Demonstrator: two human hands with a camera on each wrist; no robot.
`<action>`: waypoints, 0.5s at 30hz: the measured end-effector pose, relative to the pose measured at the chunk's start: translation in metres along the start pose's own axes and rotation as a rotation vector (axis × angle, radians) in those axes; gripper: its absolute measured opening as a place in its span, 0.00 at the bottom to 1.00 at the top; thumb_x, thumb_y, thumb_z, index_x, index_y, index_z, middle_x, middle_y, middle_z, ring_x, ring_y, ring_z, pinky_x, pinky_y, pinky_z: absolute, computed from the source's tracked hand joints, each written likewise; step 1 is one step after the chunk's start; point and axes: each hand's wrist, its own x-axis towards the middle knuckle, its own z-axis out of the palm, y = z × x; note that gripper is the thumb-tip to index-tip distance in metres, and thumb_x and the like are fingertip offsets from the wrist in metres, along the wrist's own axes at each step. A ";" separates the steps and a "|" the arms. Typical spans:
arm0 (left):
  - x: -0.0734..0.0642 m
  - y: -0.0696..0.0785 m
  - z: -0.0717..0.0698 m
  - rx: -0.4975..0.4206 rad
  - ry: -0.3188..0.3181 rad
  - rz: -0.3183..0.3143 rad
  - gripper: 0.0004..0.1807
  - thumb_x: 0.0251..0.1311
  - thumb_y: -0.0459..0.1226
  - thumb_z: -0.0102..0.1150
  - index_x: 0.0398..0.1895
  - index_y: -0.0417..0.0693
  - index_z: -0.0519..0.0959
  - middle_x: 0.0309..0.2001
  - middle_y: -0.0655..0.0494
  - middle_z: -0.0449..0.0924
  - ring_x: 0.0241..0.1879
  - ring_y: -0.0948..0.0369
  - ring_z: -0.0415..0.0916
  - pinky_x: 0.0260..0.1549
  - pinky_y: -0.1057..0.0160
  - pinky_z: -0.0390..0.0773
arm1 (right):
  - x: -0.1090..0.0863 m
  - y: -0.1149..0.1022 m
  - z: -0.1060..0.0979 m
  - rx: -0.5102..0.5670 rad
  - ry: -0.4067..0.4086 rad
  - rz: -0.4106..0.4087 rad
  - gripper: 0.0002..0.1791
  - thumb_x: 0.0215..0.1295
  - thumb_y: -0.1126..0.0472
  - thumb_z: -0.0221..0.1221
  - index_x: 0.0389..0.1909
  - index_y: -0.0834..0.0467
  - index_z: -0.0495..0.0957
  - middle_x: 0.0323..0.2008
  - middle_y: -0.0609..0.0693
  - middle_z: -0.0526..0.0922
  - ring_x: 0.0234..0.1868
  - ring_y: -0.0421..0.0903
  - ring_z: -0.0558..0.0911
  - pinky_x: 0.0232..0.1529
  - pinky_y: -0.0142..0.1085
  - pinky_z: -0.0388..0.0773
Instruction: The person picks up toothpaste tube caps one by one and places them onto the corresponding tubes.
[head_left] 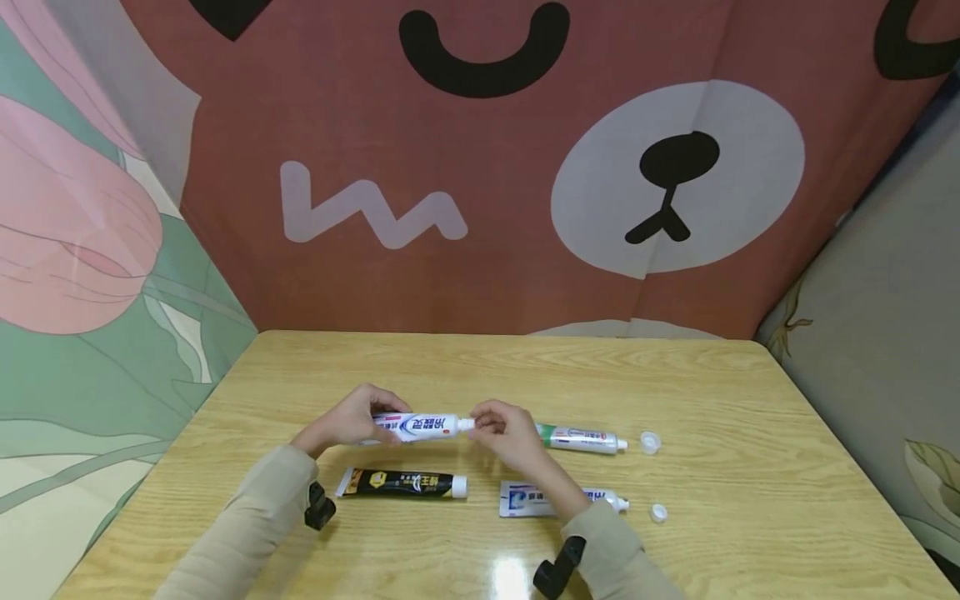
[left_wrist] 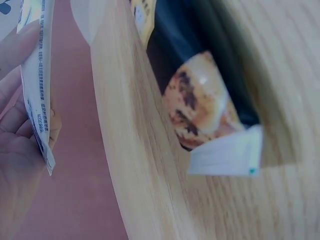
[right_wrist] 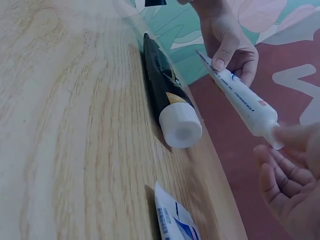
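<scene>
A big reddish-brown cloth [head_left: 510,142] with a cartoon face hangs behind my wooden table [head_left: 750,433]. My left hand [head_left: 352,421] has its fingers bent round a white toothpaste tube [head_left: 427,427], above the table. My right hand [head_left: 513,435], nearly closed, pinches the tube's white tip [head_left: 466,424]. Closer to me lie a black toothpaste tube [head_left: 408,483] and a blue-and-white toothpaste tube [head_left: 528,500]. A green-and-silver toothpaste tube [head_left: 585,439] lies beside my right hand. Two little white caps [head_left: 650,442] sit past those last two.

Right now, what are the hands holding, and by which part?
The left hand holds a white tube by its tail half; the right hand pinches its narrow tip.
</scene>
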 end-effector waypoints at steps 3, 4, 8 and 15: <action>0.000 -0.001 0.001 -0.018 -0.001 -0.008 0.21 0.36 0.28 0.72 0.39 0.36 0.80 0.36 0.48 0.81 0.32 0.57 0.77 0.33 0.62 0.76 | 0.000 0.000 -0.001 0.024 -0.004 -0.016 0.08 0.53 0.67 0.63 0.34 0.63 0.79 0.27 0.51 0.82 0.28 0.48 0.80 0.29 0.36 0.78; 0.000 -0.001 0.001 -0.027 -0.001 -0.010 0.21 0.36 0.28 0.71 0.39 0.36 0.81 0.36 0.48 0.81 0.32 0.57 0.77 0.33 0.62 0.76 | 0.000 0.000 -0.001 0.033 -0.010 -0.011 0.06 0.54 0.67 0.62 0.33 0.64 0.79 0.26 0.51 0.82 0.27 0.50 0.80 0.27 0.36 0.78; 0.000 0.000 0.003 -0.042 0.005 -0.010 0.20 0.36 0.26 0.71 0.39 0.36 0.80 0.36 0.47 0.81 0.32 0.58 0.77 0.33 0.62 0.76 | 0.000 -0.001 -0.001 0.063 -0.049 0.019 0.09 0.62 0.63 0.56 0.31 0.67 0.80 0.20 0.52 0.80 0.21 0.55 0.79 0.16 0.30 0.72; -0.003 0.025 0.002 -0.030 -0.005 0.004 0.18 0.38 0.23 0.68 0.38 0.31 0.79 0.35 0.43 0.81 0.30 0.57 0.77 0.32 0.63 0.76 | -0.001 -0.001 -0.001 0.026 -0.054 0.048 0.17 0.66 0.55 0.52 0.32 0.67 0.79 0.20 0.56 0.80 0.18 0.49 0.78 0.15 0.29 0.71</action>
